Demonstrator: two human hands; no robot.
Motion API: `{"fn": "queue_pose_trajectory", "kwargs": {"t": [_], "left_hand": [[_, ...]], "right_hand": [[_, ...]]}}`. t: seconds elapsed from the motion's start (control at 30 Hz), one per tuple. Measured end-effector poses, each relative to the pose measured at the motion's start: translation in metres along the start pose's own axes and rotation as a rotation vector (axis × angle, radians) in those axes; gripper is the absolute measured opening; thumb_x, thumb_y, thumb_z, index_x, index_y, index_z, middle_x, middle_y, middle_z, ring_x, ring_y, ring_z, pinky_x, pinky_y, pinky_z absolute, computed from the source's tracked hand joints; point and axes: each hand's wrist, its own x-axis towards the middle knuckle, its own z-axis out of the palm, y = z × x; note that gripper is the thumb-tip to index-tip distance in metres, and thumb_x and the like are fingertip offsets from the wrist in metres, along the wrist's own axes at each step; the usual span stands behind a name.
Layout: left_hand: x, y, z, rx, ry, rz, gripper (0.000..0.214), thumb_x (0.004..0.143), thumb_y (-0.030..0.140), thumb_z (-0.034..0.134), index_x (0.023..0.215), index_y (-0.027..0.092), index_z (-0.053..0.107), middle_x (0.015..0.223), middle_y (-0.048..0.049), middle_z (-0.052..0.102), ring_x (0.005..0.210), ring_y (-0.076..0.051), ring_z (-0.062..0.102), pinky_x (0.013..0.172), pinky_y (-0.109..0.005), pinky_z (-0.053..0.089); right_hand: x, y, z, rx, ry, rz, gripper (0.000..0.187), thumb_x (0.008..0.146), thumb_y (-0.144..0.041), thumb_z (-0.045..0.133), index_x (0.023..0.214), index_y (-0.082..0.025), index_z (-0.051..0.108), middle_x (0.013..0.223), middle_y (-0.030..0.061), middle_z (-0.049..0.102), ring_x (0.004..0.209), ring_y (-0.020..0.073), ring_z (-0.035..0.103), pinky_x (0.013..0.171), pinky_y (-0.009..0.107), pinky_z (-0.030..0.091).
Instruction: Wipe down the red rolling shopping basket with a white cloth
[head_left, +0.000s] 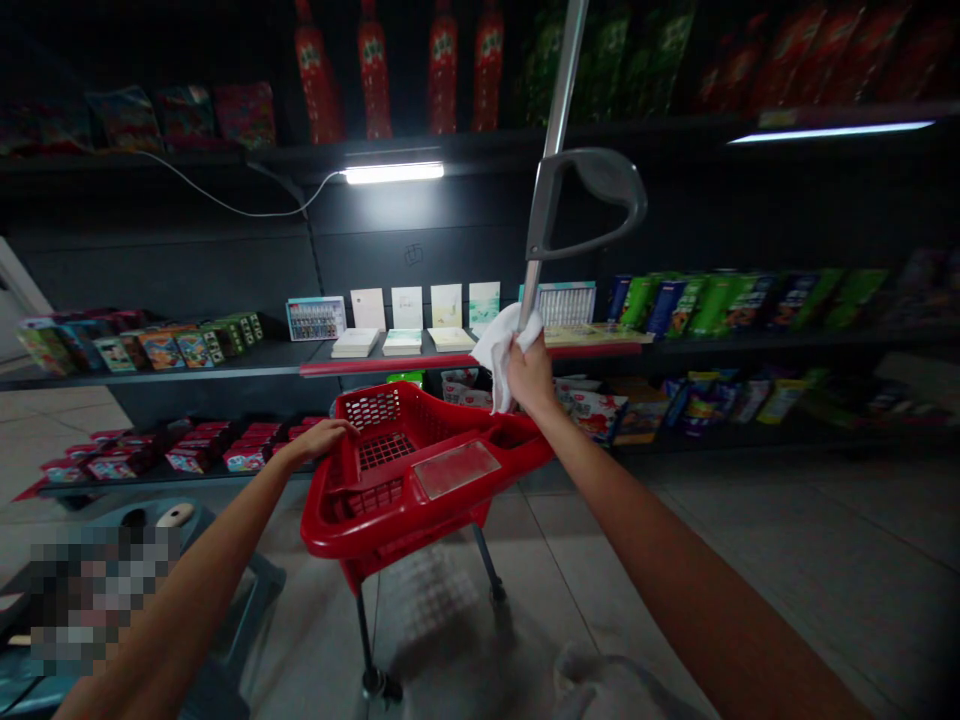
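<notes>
The shopping basket (480,510) is glossy red plastic, the pole (559,90) smooth metal, the rag (499,350) soft matt white cloth, and the floor tiles (570,560) look smooth, perhaps ceramic.

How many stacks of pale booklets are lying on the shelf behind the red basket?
3 stacks: one at the left, one in the middle and one at the right of a row. Another may be hidden behind the white cloth in the right hand.

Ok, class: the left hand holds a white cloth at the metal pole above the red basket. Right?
No: the right hand holds the white cloth at the metal pole above the red basket, as the head view shows.
</notes>
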Motion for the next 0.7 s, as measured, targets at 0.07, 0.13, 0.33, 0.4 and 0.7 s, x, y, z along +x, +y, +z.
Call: {"fn": "queue_pose_trajectory", "kwargs": {"t": [0.07, 0.13, 0.33, 0.4, 0.7], "left_hand": [[-0.007, 0.026, -0.013, 0.057, -0.076, 0.053, 0.038, 0.077, 0.033, 0.043, 0.089, 0.016, 0.074, 0.107, -0.0092, 0.077, 0.102, -0.024, 0.068, 0.098, -0.033, 0.051], [-0.023, 0.061, -0.022, 0.113, -0.167, 0.137, 0.038, 0.084, 0.036, 0.044, 0.097, 0.018, 0.075, 0.114, -0.0068, 0.077, 0.109, -0.023, 0.067, 0.102, -0.031, 0.049], [-0.112, 0.177, 0.013, 0.509, -0.128, 0.193, 0.049, 0.101, 0.048, 0.034, 0.125, 0.024, 0.068, 0.137, -0.0072, 0.067, 0.123, -0.026, 0.063, 0.103, -0.037, 0.048], [-0.135, 0.2, 0.037, 0.654, -0.042, 0.258, 0.048, 0.103, 0.036, 0.028, 0.13, 0.019, 0.064, 0.14, -0.0121, 0.064, 0.13, -0.028, 0.059, 0.102, -0.04, 0.048], [-0.154, 0.188, 0.059, 0.591, 0.271, 0.128, 0.05, 0.102, 0.054, 0.029, 0.093, 0.024, 0.068, 0.094, -0.012, 0.075, 0.085, -0.029, 0.072, 0.071, -0.037, 0.046]], "right_hand": [[-0.005, -0.005, -0.002, -0.01, 0.0, 0.008, 0.042, 0.094, -0.04, 0.037, 0.125, -0.016, 0.051, 0.113, 0.02, 0.07, 0.108, 0.0317, 0.066, 0.092, 0.047, 0.054], [-0.01, -0.012, -0.002, -0.014, 0.001, 0.01, 0.04, 0.094, -0.039, 0.037, 0.123, -0.016, 0.053, 0.116, 0.0209, 0.07, 0.11, 0.0325, 0.066, 0.092, 0.047, 0.054], [-0.029, -0.032, 0.001, -0.051, -0.04, 0.024, 0.041, 0.095, -0.043, 0.036, 0.122, -0.017, 0.054, 0.114, 0.0208, 0.07, 0.111, 0.0334, 0.066, 0.094, 0.046, 0.053], [-0.037, -0.038, 0.003, -0.052, -0.059, 0.047, 0.043, 0.096, -0.045, 0.036, 0.122, -0.017, 0.055, 0.113, 0.0211, 0.071, 0.111, 0.0339, 0.067, 0.095, 0.047, 0.053], [-0.063, -0.05, -0.025, 0.524, -0.38, 0.356, 0.039, 0.087, -0.054, 0.062, 0.107, -0.021, 0.067, 0.111, 0.0109, 0.075, 0.116, 0.0279, 0.066, 0.106, 0.047, 0.049]]}}
